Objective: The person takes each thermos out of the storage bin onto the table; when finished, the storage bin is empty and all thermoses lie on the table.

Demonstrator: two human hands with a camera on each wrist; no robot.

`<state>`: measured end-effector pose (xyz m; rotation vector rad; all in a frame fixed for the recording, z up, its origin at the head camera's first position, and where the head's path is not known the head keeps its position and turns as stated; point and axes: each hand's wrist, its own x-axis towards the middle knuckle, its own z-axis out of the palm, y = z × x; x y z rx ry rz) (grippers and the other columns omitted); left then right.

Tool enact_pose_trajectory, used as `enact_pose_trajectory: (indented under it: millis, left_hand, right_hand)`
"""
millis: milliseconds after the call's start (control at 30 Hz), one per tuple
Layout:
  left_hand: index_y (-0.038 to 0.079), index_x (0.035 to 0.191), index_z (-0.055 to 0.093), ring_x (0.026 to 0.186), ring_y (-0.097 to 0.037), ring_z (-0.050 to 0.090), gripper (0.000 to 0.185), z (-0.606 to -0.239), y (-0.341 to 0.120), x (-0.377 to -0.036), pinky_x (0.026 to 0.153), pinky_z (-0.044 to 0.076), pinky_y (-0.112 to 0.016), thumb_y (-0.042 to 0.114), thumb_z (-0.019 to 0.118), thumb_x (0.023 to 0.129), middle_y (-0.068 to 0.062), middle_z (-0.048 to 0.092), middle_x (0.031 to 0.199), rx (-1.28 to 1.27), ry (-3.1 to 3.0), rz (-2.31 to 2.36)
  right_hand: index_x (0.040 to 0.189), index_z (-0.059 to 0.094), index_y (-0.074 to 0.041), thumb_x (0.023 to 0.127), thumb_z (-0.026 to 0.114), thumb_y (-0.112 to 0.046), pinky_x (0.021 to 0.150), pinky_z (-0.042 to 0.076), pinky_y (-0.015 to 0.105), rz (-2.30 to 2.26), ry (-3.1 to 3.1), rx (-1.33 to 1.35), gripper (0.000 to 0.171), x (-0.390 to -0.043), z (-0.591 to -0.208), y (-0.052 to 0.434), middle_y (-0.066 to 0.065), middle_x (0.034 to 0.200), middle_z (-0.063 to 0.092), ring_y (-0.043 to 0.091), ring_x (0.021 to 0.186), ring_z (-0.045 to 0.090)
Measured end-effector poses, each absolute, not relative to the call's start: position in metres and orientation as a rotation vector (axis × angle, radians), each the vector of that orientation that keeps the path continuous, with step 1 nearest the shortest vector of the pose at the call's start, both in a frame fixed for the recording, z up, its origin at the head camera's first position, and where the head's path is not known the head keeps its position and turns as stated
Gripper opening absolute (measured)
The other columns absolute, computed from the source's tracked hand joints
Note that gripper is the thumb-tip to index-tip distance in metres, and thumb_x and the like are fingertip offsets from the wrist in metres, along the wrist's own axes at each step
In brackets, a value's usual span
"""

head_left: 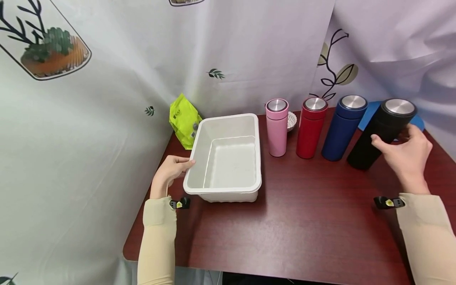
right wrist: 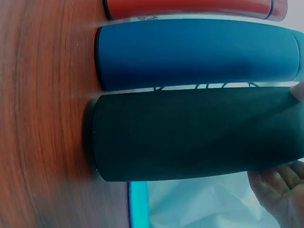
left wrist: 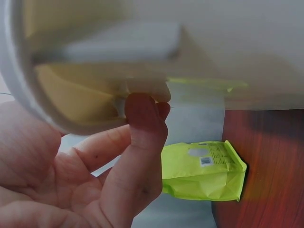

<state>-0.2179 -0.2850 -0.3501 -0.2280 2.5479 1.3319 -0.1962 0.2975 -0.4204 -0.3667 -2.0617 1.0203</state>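
Note:
With thumb and fingers, my left hand (head_left: 171, 171) pinches the left rim of a white plastic tub (head_left: 233, 189). The left wrist view shows fingers curled at the tub's lip (left wrist: 28, 90). My right hand (head_left: 409, 152) grips a black thermos bottle (head_left: 374, 134) with a silver-topped lid. The bottle's base is at the tabletop in the right wrist view, close beside a blue thermos bottle (right wrist: 199, 54). Further left stand a red thermos bottle (head_left: 311, 132) and a pink thermos bottle (head_left: 277, 132), in one row.
A lime-green bag (head_left: 183, 120) stands behind the tub's left side. A small white woven basket (head_left: 291, 120) is partly hidden behind the pink and red bottles. Some flat blue object (head_left: 370, 113) lies behind the black bottle. The dark red table (head_left: 303, 229) meets a fabric-covered wall.

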Motion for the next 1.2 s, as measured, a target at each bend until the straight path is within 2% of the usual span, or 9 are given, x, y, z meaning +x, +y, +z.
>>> enact_pose_trajectory:
  millis: [67,133,300,433,600,700,867,1000,1200]
  left_hand:
    - [-0.005,0.131,0.058,0.102,-0.032,0.068,0.048,-0.35,-0.285,-0.218,0.089,0.058,-0.042,0.024,0.065,0.095,-0.025,0.063,0.124,-0.232,2.546,1.335]
    - [-0.005,0.131,0.058,0.103,-0.032,0.068,0.048,-0.35,-0.285,-0.218,0.089,0.057,-0.042,0.025,0.066,0.095,-0.025,0.063,0.124,-0.236,2.545,1.335]
    - [-0.006,0.132,0.057,0.104,-0.033,0.067,0.049,-0.349,-0.285,-0.218,0.09,0.057,-0.042,0.025,0.065,0.095,-0.026,0.063,0.124,-0.232,2.546,1.333]
    - [-0.006,0.132,0.057,0.102,-0.032,0.068,0.048,-0.349,-0.284,-0.219,0.089,0.057,-0.042,0.024,0.065,0.095,-0.026,0.063,0.124,-0.227,2.547,1.33]
    - [-0.005,0.132,0.058,0.1,-0.03,0.069,0.048,-0.35,-0.282,-0.219,0.089,0.057,-0.042,0.025,0.065,0.095,-0.025,0.063,0.124,-0.227,2.541,1.324]
    - [-0.005,0.132,0.057,0.102,-0.031,0.068,0.049,-0.351,-0.282,-0.218,0.089,0.057,-0.042,0.025,0.066,0.095,-0.025,0.063,0.125,-0.232,2.532,1.326]
    - [-0.005,0.132,0.058,0.103,-0.031,0.068,0.049,-0.352,-0.282,-0.22,0.089,0.057,-0.042,0.026,0.066,0.095,-0.025,0.062,0.126,-0.224,2.538,1.325]
    - [-0.005,0.132,0.058,0.105,-0.032,0.068,0.048,-0.352,-0.284,-0.22,0.09,0.057,-0.043,0.025,0.064,0.096,-0.025,0.062,0.126,-0.221,2.562,1.31]
    - [-0.004,0.139,0.051,0.108,-0.035,0.065,0.052,-0.36,-0.289,-0.214,0.089,0.056,-0.046,0.031,0.055,0.101,-0.027,0.06,0.128,-0.052,2.738,1.193]
  right_hand:
    - [0.108,0.067,-0.014,0.071,0.083,-0.019,0.1,0.029,0.026,1.033,-2.052,-0.372,0.04,-0.198,-0.421,0.3,-0.043,0.079,0.041,-0.025,0.072,0.04]
    - [0.107,0.067,-0.018,0.07,0.083,-0.02,0.099,0.03,0.025,1.036,-2.043,-0.379,0.04,-0.2,-0.42,0.301,-0.043,0.079,0.042,-0.026,0.073,0.041]
    - [0.116,0.067,-0.01,0.071,0.082,-0.024,0.093,0.032,0.017,1.035,-2.059,-0.411,0.049,-0.206,-0.418,0.305,-0.041,0.081,0.041,-0.025,0.076,0.04]
    - [0.119,0.066,-0.007,0.073,0.08,-0.025,0.101,0.029,0.027,1.044,-2.074,-0.44,0.051,-0.208,-0.418,0.307,-0.04,0.081,0.04,-0.024,0.078,0.038]
    - [0.12,0.066,-0.007,0.073,0.079,-0.023,0.083,0.028,0.011,1.009,-2.08,-0.481,0.051,-0.207,-0.419,0.311,-0.041,0.081,0.038,-0.024,0.078,0.038]
    - [0.118,0.066,-0.006,0.073,0.079,-0.025,0.077,0.025,0.009,0.978,-2.092,-0.48,0.05,-0.204,-0.419,0.311,-0.04,0.081,0.037,-0.023,0.078,0.036]
    - [0.111,0.062,-0.003,0.075,0.076,-0.028,0.084,0.029,0.022,0.945,-2.13,-0.461,0.046,-0.201,-0.418,0.308,-0.034,0.08,0.034,-0.021,0.078,0.03]
    - [0.118,0.057,0.003,0.078,0.073,-0.031,0.091,0.033,0.04,0.968,-2.161,-0.46,0.055,-0.204,-0.418,0.303,-0.026,0.085,0.034,-0.016,0.082,0.028]
    - [0.136,0.053,-0.012,0.082,0.07,-0.038,0.086,0.035,0.018,1.056,-2.145,-0.535,0.062,-0.204,-0.424,0.294,-0.019,0.108,0.041,-0.007,0.096,0.038]
